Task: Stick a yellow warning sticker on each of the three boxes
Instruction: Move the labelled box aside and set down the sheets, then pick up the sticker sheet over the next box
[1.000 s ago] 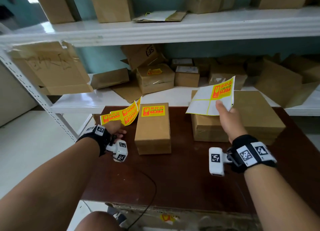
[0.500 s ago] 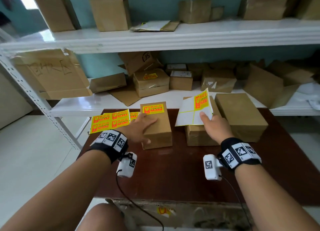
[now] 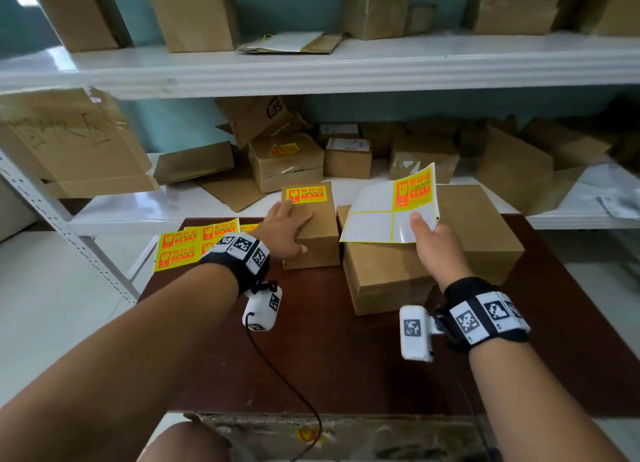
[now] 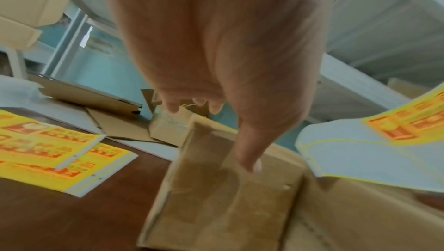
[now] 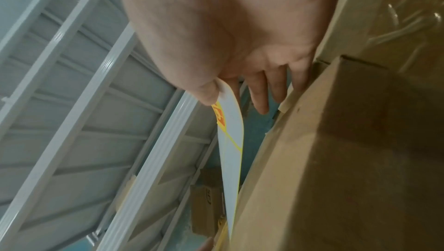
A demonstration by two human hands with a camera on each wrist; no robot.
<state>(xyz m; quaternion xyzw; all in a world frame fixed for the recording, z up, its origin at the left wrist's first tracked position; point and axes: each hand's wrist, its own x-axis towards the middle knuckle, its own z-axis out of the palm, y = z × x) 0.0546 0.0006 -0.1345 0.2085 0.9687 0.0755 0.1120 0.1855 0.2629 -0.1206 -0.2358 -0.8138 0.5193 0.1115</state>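
A small cardboard box [image 3: 317, 239] stands mid-table with a yellow warning sticker [image 3: 306, 195] on its far end. My left hand [image 3: 284, 233] lies flat on its top, fingers straight; in the left wrist view the left hand [image 4: 230, 114] has its thumb down on the box [image 4: 216, 207]. Thumb and fingers of my right hand [image 3: 433, 239] pinch a sticker sheet [image 3: 377, 215] that carries one yellow sticker [image 3: 414, 189]. The sheet hangs over a larger box [image 3: 381, 278], with a third box [image 3: 485, 226] to its right. From the right wrist, the right hand [image 5: 223, 88] grips the sheet [image 5: 231, 141] edge-on.
Full yellow sticker sheets [image 3: 183, 248] lie at the brown table's [image 3: 346, 357] left edge. White shelves [image 3: 346, 70] behind hold several other cardboard boxes, one of them [image 3: 285, 160] stickered. A cable [image 3: 294, 389] trails from the left wrist camera.
My left hand has laid the full sticker sheets on the table's left edge and moved onto the small box. My right hand has lowered its sheet over the middle box.
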